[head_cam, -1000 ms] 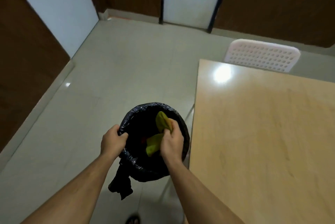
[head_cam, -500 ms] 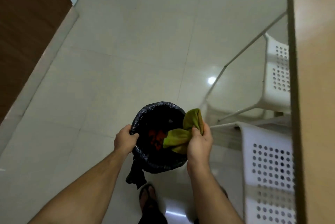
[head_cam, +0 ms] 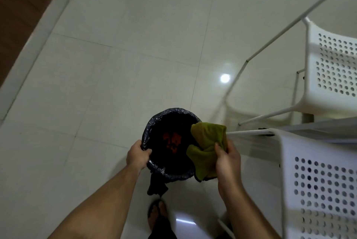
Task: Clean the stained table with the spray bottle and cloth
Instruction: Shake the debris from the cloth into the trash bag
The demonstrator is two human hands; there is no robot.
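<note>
A bunched green cloth [head_cam: 207,142] is gripped by my right hand [head_cam: 228,158] at the right rim of a small bin lined with a black bag [head_cam: 154,122]. My left hand [head_cam: 138,154] grips the bin's left rim and holds it above the floor. Red bits [head_cam: 172,141] lie at the bottom of the bin. A loose tail of the black bag [head_cam: 156,186] hangs below it. The table top and the spray bottle are out of view.
Two white perforated plastic chairs stand on the right, one near [head_cam: 316,180] and one farther [head_cam: 334,68]. Thin white metal legs [head_cam: 270,41] slant across the pale tiled floor [head_cam: 116,64]. A brown wall panel [head_cam: 21,12] is at top left. My sandalled foot [head_cam: 157,212] is below the bin.
The view tilted from the table top down to the floor. The bin and both hands sank lower in the frame. My right hand drew the cloth from inside the bin to its right rim.
</note>
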